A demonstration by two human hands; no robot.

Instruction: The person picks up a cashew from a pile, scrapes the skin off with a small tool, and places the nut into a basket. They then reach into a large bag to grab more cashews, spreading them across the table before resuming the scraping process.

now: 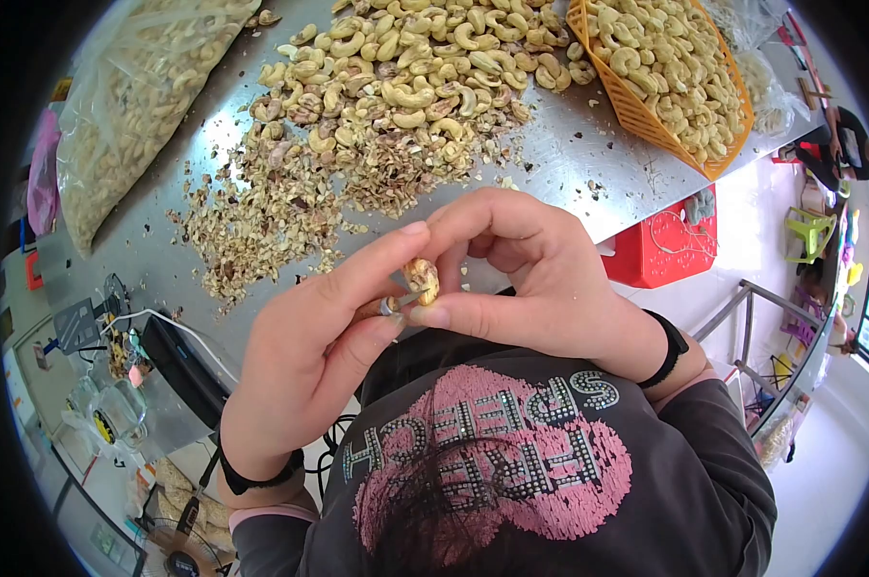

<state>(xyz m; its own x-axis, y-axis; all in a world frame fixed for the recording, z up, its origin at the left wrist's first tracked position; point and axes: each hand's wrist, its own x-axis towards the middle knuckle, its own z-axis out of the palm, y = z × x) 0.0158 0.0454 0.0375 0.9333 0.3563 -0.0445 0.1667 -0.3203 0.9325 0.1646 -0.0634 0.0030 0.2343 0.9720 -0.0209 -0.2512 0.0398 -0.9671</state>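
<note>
My left hand (324, 327) is closed round a small knife (390, 306), of which a metal collar and a short bit of blade show; the fingers hide most of its handle. The blade touches a cashew nut (421, 277) with patches of brown skin on it. My right hand (521, 269) pinches that nut between thumb and fingers, and the left index fingertip lies close above it. Beyond both hands, a heap of peeled-off skin flakes (261, 226) spreads over the metal table (223, 125). Behind the flakes is a pile of loose cashews (405, 82).
An orange basket (636, 120) full of pale cashews stands at the back right. A clear plastic bag (151, 106) of nuts lies at the left. Below the table's right edge is a red stool (660, 250). A white cable (189, 327) runs along the left side.
</note>
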